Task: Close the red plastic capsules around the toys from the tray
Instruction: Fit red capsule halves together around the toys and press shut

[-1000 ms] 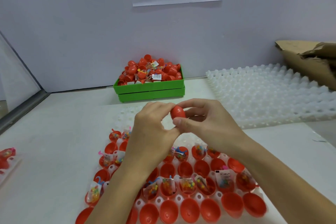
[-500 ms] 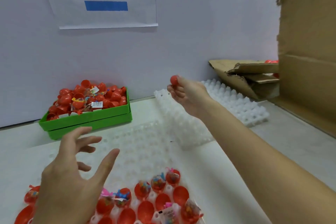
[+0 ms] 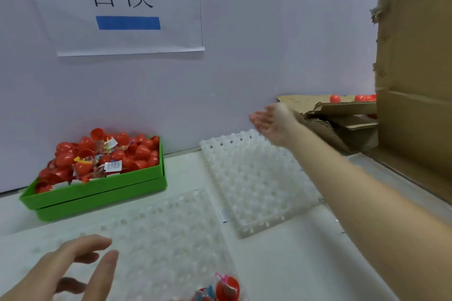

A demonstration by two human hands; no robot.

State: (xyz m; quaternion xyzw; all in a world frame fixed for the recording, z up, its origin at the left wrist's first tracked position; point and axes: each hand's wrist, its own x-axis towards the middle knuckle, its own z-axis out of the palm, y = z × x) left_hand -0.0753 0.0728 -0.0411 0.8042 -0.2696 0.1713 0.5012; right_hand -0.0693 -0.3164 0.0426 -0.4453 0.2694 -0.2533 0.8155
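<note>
My right hand point(image 3: 271, 120) is stretched out towards the cardboard box point(image 3: 337, 115) at the back right, fingers straight and palm empty. Closed red capsules point(image 3: 335, 98) lie in that box. My left hand point(image 3: 73, 266) hovers with spread fingers over the clear dimpled tray point(image 3: 159, 234) at the lower left, holding nothing. At the bottom edge, open red capsule halves with bagged toys point(image 3: 226, 287) sit in the tray; most of them are out of view.
A green bin point(image 3: 97, 190) piled with red capsule halves and toy bags stands at the back left. A white dimpled tray point(image 3: 252, 183) lies in the middle. A tall cardboard wall point(image 3: 415, 80) rises on the right. A paper sign point(image 3: 127, 5) hangs on the back wall.
My right hand held a closed red capsule and has reached farther to the box; its fingers are now straight and the capsule is gone. The view has swung up and right.
</note>
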